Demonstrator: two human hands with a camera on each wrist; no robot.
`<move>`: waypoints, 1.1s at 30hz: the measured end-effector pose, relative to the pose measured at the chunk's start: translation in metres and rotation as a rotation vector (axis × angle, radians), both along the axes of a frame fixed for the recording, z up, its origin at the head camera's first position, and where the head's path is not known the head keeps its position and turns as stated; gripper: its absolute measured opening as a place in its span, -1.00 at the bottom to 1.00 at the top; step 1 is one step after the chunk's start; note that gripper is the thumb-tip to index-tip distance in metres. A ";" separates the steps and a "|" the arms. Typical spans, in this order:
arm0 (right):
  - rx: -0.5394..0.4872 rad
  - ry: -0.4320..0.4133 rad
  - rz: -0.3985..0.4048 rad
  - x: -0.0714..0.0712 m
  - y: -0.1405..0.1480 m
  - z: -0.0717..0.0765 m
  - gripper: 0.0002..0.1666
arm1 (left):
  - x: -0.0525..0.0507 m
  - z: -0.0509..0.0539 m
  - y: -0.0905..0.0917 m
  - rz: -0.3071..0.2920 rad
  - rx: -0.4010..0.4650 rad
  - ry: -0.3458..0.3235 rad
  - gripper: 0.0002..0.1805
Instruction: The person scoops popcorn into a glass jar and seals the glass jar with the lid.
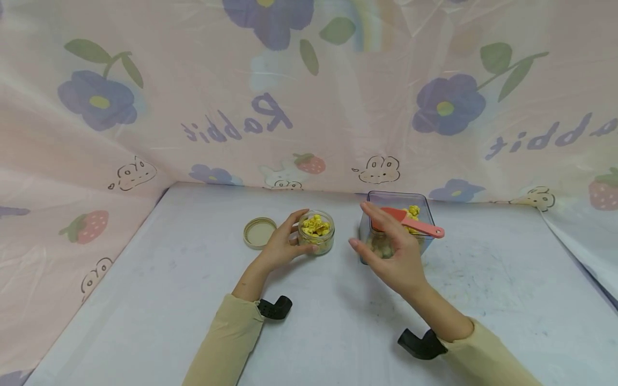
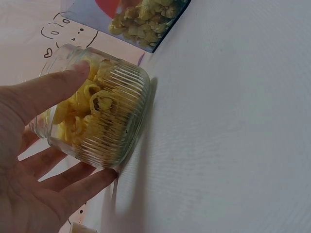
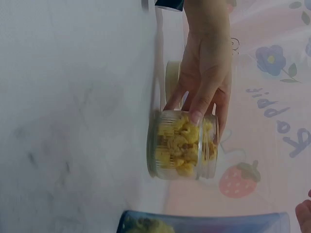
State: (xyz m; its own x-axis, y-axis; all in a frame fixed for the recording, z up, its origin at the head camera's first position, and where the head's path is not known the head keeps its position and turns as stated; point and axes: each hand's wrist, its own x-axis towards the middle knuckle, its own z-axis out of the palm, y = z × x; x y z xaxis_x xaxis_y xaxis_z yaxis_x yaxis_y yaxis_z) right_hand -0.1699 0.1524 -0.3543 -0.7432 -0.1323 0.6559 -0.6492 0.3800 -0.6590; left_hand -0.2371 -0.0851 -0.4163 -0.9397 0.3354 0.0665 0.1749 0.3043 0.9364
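A small ribbed glass jar [image 1: 325,245] of yellow popcorn [image 1: 316,225] stands upright without its lid. My left hand [image 1: 279,247] holds it from the left, thumb on the near side and fingers around the far side. To the right is a clear bluish square container [image 1: 427,203] with more popcorn inside. A coral-red scoop [image 1: 425,227] lies across its top, the handle sticking out to the right. My right hand [image 1: 398,256] hovers in front of the container, thumb and fingers spread apart with nothing between them. It partly hides the container and the scoop's head.
A round cream-coloured lid [image 1: 259,234] lies left of the jar, just behind my left hand. The white table [image 1: 309,332] is bounded at the back and left by a pink patterned sheet [image 1: 159,107]. Black camera mounts [image 1: 276,308] sit at both wrists.
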 end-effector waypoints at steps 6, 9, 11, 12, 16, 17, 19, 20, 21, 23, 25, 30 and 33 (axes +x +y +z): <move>0.061 -0.064 -0.018 0.000 -0.005 -0.004 -0.18 | 0.000 -0.001 0.001 0.013 -0.008 0.006 -0.05; 0.079 -0.108 0.003 0.000 -0.008 -0.006 -0.16 | 0.000 -0.001 0.001 0.011 -0.005 0.007 -0.06; 0.090 -0.151 0.026 0.000 -0.010 -0.007 -0.13 | -0.001 -0.001 0.000 0.012 -0.005 0.006 -0.06; 0.098 -0.173 0.037 0.001 -0.011 -0.008 -0.12 | -0.001 -0.002 0.000 0.011 -0.003 0.006 -0.06; 0.119 -0.241 0.074 0.000 -0.014 -0.010 -0.06 | 0.000 -0.001 0.000 0.013 -0.006 0.006 -0.06; 0.119 -0.257 0.085 -0.001 -0.015 -0.011 -0.04 | 0.000 -0.001 0.000 0.012 -0.006 0.007 -0.06; 0.117 -0.280 0.105 -0.002 -0.016 -0.013 0.00 | 0.001 -0.001 0.000 0.012 -0.009 0.008 -0.06; 0.115 -0.289 0.116 -0.003 -0.017 -0.015 0.02 | 0.001 0.000 0.000 0.012 -0.010 0.009 -0.06; 0.111 -0.299 0.128 -0.003 -0.018 -0.016 0.05 | 0.001 0.000 0.000 0.013 -0.011 0.009 -0.06; 0.109 -0.307 0.150 -0.005 -0.019 -0.019 0.08 | 0.002 0.000 0.000 0.016 -0.012 0.008 -0.05; 0.106 -0.313 0.169 -0.006 -0.020 -0.021 0.09 | 0.002 0.000 0.000 0.020 -0.015 0.010 -0.05; 0.077 -0.372 0.223 -0.011 -0.022 -0.028 0.12 | 0.002 -0.001 0.000 0.021 -0.018 0.018 -0.06; 0.075 -0.426 0.239 -0.015 -0.023 -0.032 0.13 | 0.001 -0.001 0.000 0.009 -0.012 0.024 -0.06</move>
State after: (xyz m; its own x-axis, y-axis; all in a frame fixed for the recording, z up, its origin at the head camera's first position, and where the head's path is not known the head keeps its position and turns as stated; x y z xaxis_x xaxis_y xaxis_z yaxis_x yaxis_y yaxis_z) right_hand -0.1849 0.1291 -0.3865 -0.8865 -0.3666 0.2824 -0.4025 0.3098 -0.8614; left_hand -0.2360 -0.0851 -0.4170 -0.9410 0.3276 0.0851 0.1944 0.3170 0.9283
